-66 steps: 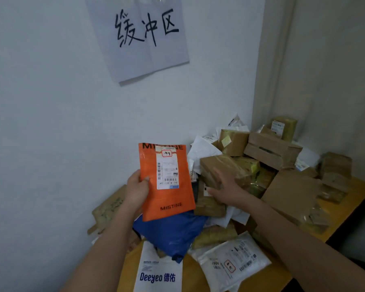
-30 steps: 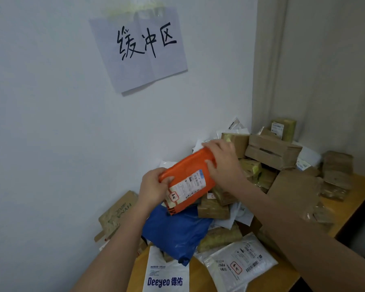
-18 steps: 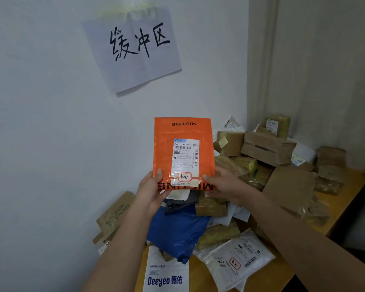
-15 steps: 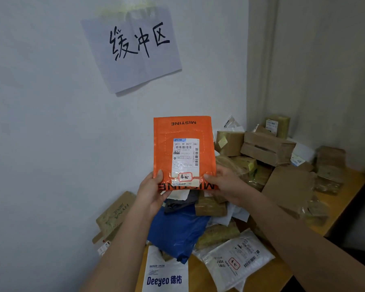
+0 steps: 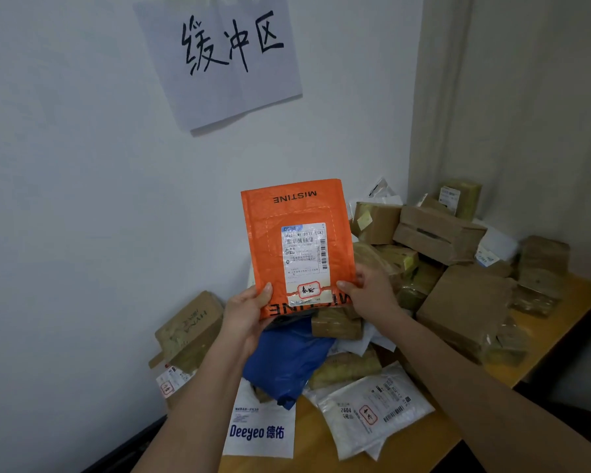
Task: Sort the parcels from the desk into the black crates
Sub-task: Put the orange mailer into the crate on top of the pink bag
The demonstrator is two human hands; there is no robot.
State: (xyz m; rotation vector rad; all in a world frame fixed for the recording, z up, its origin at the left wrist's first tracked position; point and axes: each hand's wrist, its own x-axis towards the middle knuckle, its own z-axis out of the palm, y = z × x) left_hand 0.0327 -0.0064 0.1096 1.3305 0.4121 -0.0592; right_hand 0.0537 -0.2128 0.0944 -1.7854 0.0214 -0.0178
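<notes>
A person's two hands hold an orange mailer [image 5: 289, 233] upright above a cluttered surface [image 5: 325, 445], its "MISTINE" print upside down and its white shipping label [image 5: 306, 259] facing the camera. The left hand [image 5: 244, 314] pinches the lower left corner, thumb on the front; the right hand [image 5: 369, 290] pinches the lower right corner the same way. Directly below the hands lies a blue bag [image 5: 287, 360], with a white "Deeyeo" bag [image 5: 260, 428] and a clear labelled pouch [image 5: 372, 409] nearer the camera. Behind and to the right of the right hand, brown cardboard boxes [image 5: 437, 230] are piled against the wall. Above the hands, a handwritten paper sign [image 5: 229, 59] hangs on the wall
</notes>
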